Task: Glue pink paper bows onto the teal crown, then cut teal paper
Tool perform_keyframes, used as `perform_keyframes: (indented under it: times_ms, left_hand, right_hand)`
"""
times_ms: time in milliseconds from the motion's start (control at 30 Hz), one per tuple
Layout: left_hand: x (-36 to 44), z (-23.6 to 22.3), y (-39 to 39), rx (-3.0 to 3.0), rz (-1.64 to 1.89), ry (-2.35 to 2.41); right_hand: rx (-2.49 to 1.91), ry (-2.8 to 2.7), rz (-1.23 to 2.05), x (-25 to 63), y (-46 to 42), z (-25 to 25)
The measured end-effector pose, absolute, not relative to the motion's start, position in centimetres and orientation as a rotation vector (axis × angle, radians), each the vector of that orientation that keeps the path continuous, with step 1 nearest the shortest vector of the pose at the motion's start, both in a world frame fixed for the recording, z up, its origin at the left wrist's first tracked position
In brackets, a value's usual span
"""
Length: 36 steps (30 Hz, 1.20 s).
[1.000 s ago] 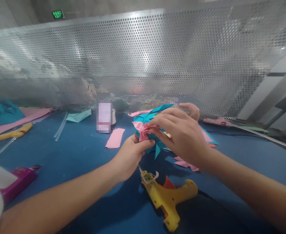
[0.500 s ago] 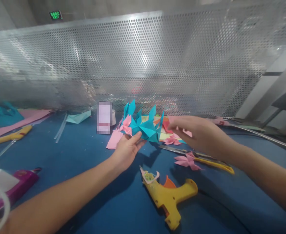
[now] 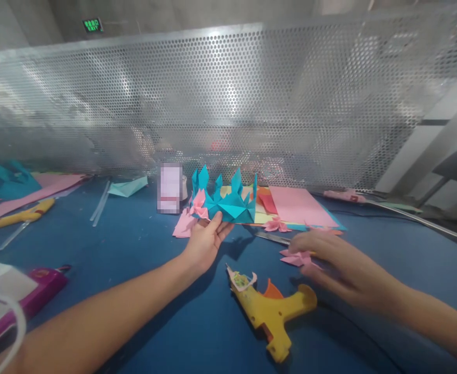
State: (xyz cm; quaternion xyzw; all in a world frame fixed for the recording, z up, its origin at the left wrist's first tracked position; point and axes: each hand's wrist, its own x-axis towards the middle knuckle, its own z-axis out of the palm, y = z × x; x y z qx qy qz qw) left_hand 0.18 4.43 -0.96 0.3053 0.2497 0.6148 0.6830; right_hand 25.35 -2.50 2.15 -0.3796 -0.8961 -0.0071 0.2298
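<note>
your left hand [image 3: 204,245] is closed on the near bottom edge of the blue paper crown [image 3: 232,208], thumb on the outer face, with the rest of the fingers partly hidden below. the crown sits upright in your grasp, points up, above the table [image 3: 135,291]; a pink flower [image 3: 200,204] is on its left end.

your right hand [image 3: 339,267] is blurred, fingers loosely bent and spread from the thumb, around the right side of a folded pink piece [image 3: 294,258]; you can't tell from here whether it pinches that piece or only hovers over it.

between your hands lie the scissors [image 3: 272,237], their blade pointing left, and a small pink flower [image 3: 277,225] just beyond. nearer you is the yellow glue gun [image 3: 271,310], its nozzle toward your left hand. pink strips [image 3: 183,225] lie behind your left wrist, and a pink sheet [image 3: 300,205] lies beyond your right hand. open blue tabletop stretches left of your left forearm, up to the purple device [image 3: 45,283].
</note>
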Motion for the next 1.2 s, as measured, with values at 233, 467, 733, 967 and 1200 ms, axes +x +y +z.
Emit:
perform_keyframes:
  times_ms: [233,467,733,967,1200]
  left_hand:
    - [0.3,-1.1,4.4,0.601,1.367,0.497]
    - [0.6,-1.4,4.3,0.532,1.449,0.646]
    - [0.7,-1.6,4.7,0.505,1.481,0.708]
    - [0.7,-1.8,4.8,0.498,1.501,0.746]
    - [0.6,-1.3,4.7,0.551,1.44,0.695]
  right_hand:
    - [-1.024,-2.789,0.304,21.6,-5.0,2.9]
    - [-1.03,-2.876,0.445,21.9,-5.2,2.7]
    - [-1.071,-2.858,0.396,21.8,-5.2,2.2]
    - [-0.905,-2.766,0.205,23.5,-4.1,2.1]
    - [-1.147,-2.588,0.297,28.4,0.3,2.2]
